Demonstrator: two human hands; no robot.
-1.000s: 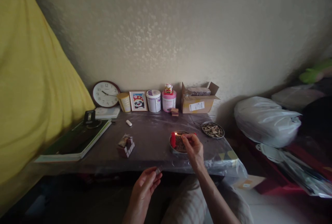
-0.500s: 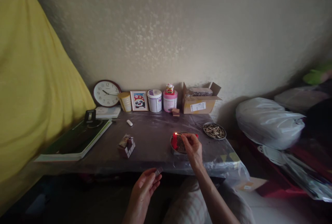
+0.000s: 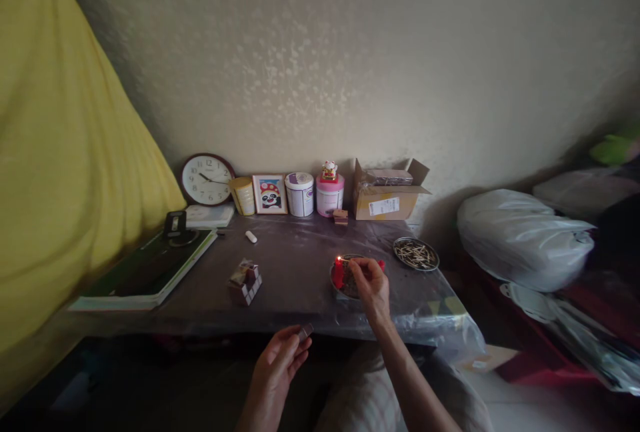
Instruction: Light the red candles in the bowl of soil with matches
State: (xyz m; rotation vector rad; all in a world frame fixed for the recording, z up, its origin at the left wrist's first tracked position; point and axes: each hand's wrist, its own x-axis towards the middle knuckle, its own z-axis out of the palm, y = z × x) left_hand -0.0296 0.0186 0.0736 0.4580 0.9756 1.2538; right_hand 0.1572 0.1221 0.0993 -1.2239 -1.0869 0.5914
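Observation:
My right hand (image 3: 371, 287) is pinched on a thin match whose tip meets the small flame on a short red candle (image 3: 339, 273). The candle stands in a round metal dish (image 3: 345, 282) near the front edge of the table (image 3: 295, 265). My left hand (image 3: 280, 357) is below the table's front edge, fingers closed round a small matchbox (image 3: 305, 331). A second round dish (image 3: 416, 253) holding several matchsticks lies to the right of the candle dish.
A small patterned box (image 3: 244, 281) sits left of the candle. A book (image 3: 145, 272), a wall clock (image 3: 207, 179), tins (image 3: 299, 194), a picture frame (image 3: 269, 194) and a cardboard box (image 3: 387, 197) line the table's back and left. A white plastic bag (image 3: 520, 239) lies right.
Both hands have stayed almost still; the match stays at the candle flame. The view has shifted slightly.

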